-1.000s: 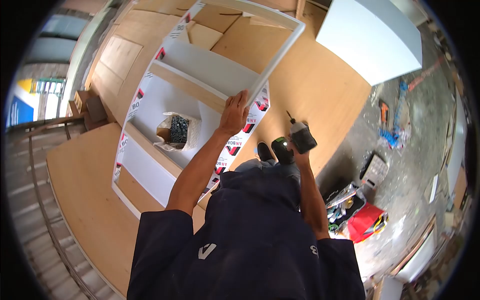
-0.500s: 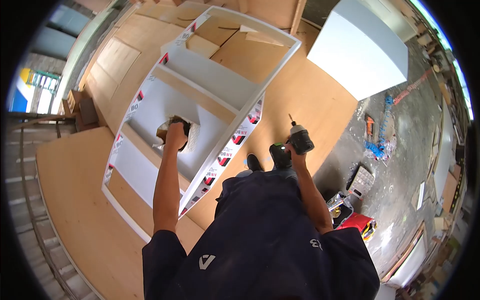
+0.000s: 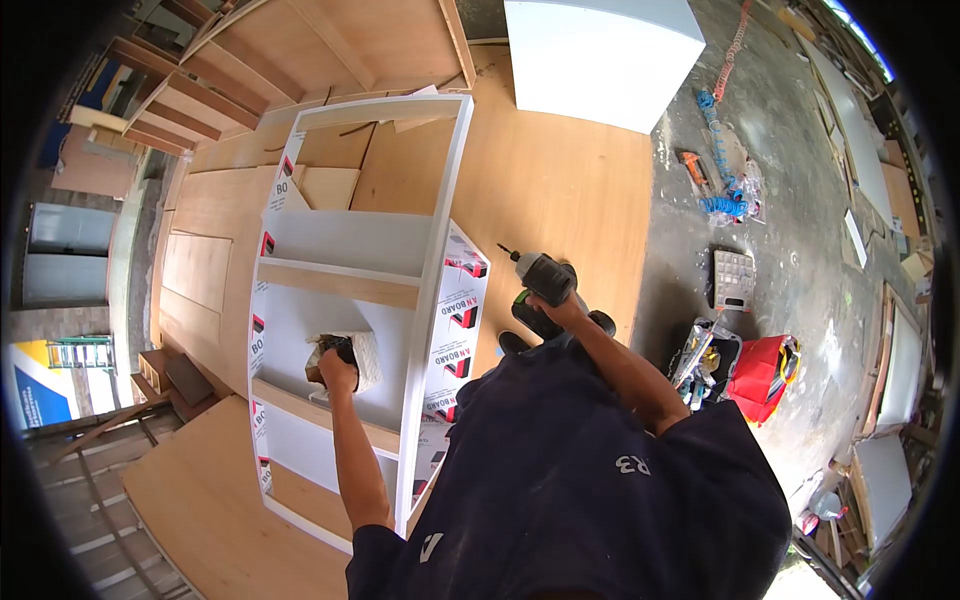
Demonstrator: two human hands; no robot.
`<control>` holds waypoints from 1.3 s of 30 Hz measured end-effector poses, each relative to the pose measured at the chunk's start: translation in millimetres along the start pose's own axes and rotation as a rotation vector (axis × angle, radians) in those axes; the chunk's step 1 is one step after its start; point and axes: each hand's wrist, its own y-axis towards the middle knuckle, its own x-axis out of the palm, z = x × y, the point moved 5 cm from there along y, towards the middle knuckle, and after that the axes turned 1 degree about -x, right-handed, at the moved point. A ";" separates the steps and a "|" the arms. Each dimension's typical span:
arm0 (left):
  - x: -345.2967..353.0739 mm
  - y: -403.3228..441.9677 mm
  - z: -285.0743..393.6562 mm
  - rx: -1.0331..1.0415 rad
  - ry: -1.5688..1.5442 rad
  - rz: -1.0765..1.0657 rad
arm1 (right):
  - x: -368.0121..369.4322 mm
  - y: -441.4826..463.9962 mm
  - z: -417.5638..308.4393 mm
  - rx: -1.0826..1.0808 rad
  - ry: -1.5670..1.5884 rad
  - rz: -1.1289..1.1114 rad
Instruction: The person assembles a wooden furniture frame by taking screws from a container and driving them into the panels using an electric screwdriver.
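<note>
My right hand [image 3: 558, 312] is wrapped around the handle of a black cordless drill [image 3: 543, 280], whose thin bit points up and to the left. My left hand [image 3: 338, 372] reaches down to a white bag [image 3: 367, 360] with a dark opening, inside a section of the white frame. Its fingers are hidden at the opening, and what they touch there cannot be made out. This long white cabinet frame [image 3: 437, 270], divided by crosspieces, lies across wooden boards at my left. Printed white film [image 3: 457, 330] covers its near side.
A large white box-shaped panel unit [image 3: 600, 65] stands at the far end of the boards. On the concrete floor to the right are a blue coiled hose [image 3: 722, 205], an orange tool [image 3: 693, 170], a grey organizer case [image 3: 733, 280] and a red bag [image 3: 762, 372]. Wooden frames [image 3: 320, 50] stand behind.
My view has turned, and the frame now appears more upright. The drill has swung so its bit points further left. My left hand is still at the white bag.
</note>
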 end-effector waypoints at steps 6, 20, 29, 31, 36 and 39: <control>-9.0 -0.8 6.6 -0.164 -0.053 -0.062 | -5.1 19.2 -13.7 -0.042 0.016 -0.050; -25.8 -7.8 -32.2 -0.627 -0.363 0.219 | -93.6 98.1 -13.2 0.047 0.029 -0.268; -47.5 -40.0 3.9 -0.484 -1.631 0.659 | -142.4 131.6 -44.8 0.160 0.177 -0.220; -57.9 -36.5 28.9 -0.472 -1.738 0.722 | -145.7 143.0 -48.4 0.145 0.184 -0.222; -82.3 -4.3 111.3 -0.243 -2.255 0.878 | -140.6 166.2 -64.2 0.162 0.164 -0.274; -71.8 33.5 134.6 0.042 -2.663 0.694 | -136.6 179.9 -75.8 0.129 0.086 -0.325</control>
